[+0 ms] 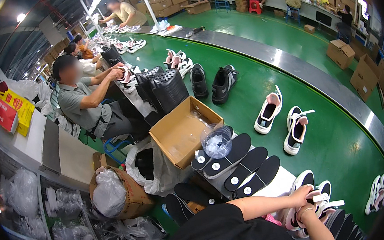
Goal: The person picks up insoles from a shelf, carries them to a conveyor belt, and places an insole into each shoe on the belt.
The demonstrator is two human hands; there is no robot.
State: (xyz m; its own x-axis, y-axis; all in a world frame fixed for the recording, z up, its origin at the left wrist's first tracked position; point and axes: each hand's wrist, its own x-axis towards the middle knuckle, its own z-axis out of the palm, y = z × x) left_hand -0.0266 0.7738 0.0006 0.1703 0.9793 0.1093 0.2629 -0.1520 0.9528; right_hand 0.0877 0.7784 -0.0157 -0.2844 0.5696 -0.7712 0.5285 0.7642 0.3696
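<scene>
At the lower right, both my hands are closed around the tongue and opening of a white sneaker [321, 208] with pink lining. My left hand [302, 196] reaches in from the left, and my right hand [306, 213], with a band at the wrist, comes up from below. Their fingertips are partly hidden. Another white sneaker [303, 179] stands just beyond them. Stacks of black insoles [263, 178] with round white labels lie to the left of the hands. More dark insoles [345, 226] stand in a row at the lower right.
An open cardboard box [175, 138] and a clear plastic tub [216, 144] are beyond the insoles. White sneakers [295, 133] and black shoes [224, 84] stand on the green conveyor belt [338, 152]. A co-worker [83, 95] handles a shoe at the left. Plastic bags fill a carton [134, 192].
</scene>
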